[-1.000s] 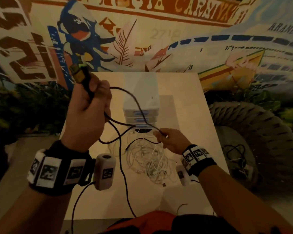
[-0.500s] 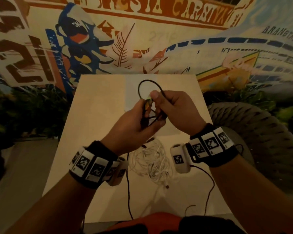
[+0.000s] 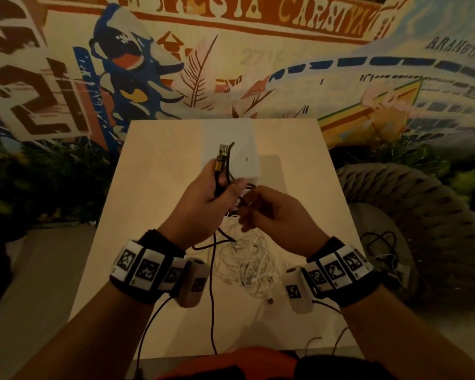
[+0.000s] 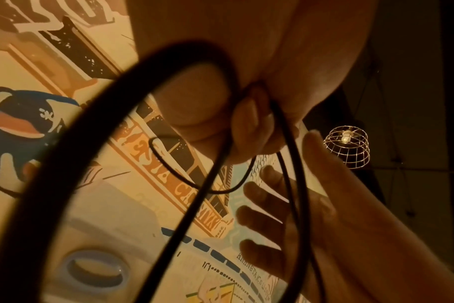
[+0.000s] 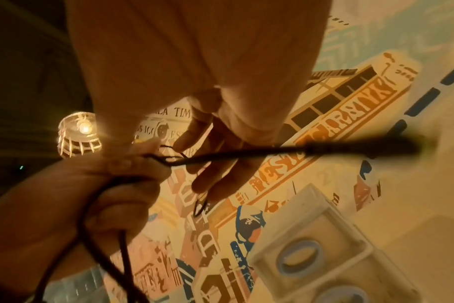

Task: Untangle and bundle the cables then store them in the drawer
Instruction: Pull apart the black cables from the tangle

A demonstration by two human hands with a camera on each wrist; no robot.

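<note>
Thin black braided cable with gold-collared plug [image 3: 222,171]: held above table centre, tail hanging toward near edge. Left hand [image 3: 203,204] fingers curled round gathered loops, plug end poking up. Right hand [image 3: 272,215] pinching strand just right of it. Likely light, limp, springy; best held at loop crossings. White tangled cable heap [image 3: 247,259] lying beneath hands; white plastic drawer unit [image 3: 242,149] far.

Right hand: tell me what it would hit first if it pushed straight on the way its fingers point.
The right hand points left toward the left hand. The black cable loops held there come first, then the left hand's thumb. The gap looks small, though depth is hard to judge.
</note>
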